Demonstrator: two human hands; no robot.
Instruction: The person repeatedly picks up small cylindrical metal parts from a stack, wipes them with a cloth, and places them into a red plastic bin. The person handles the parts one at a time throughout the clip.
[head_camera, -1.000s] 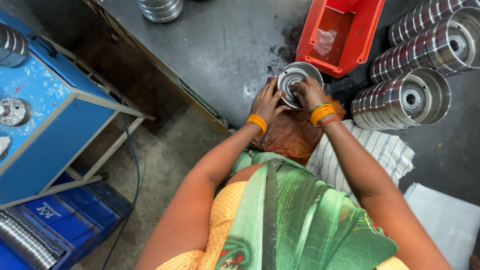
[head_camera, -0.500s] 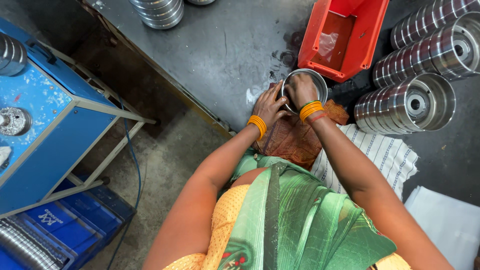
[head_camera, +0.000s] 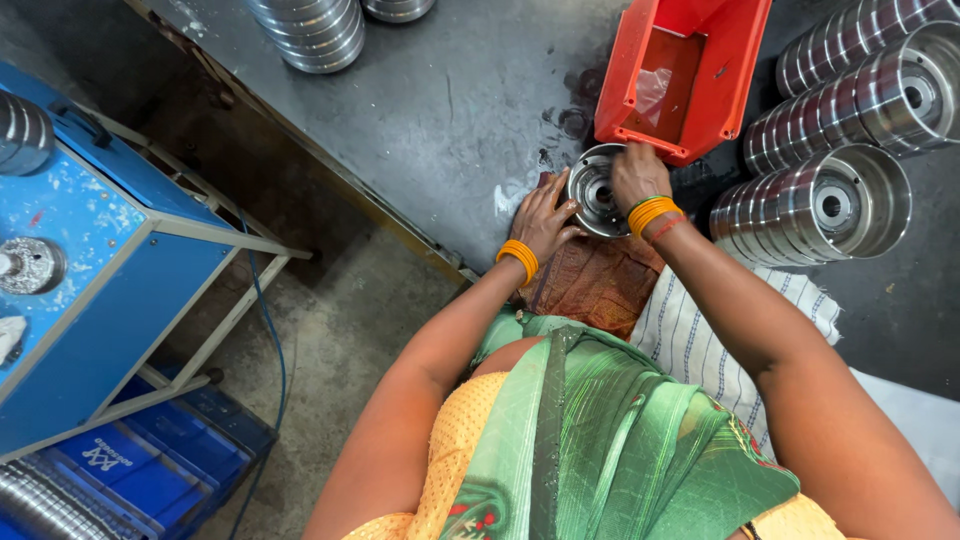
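Note:
A round shiny metal part with a centre hole lies on the dark metal table, just in front of a red plastic bin. My left hand grips its left rim, fingers curled on the edge. My right hand rests on its right side, partly covering it. Both wrists wear orange bangles. A brown patterned cloth lies under my wrists at the table edge.
Stacks of similar metal parts lie on their sides at right and stand at the table's far edge. A striped cloth lies by my right arm. A blue machine stand and a blue crate stand left on the floor.
The metal part and both hands have stayed together at the bin's front; my right hand has shifted further over the part's right side. The view has moved slightly.

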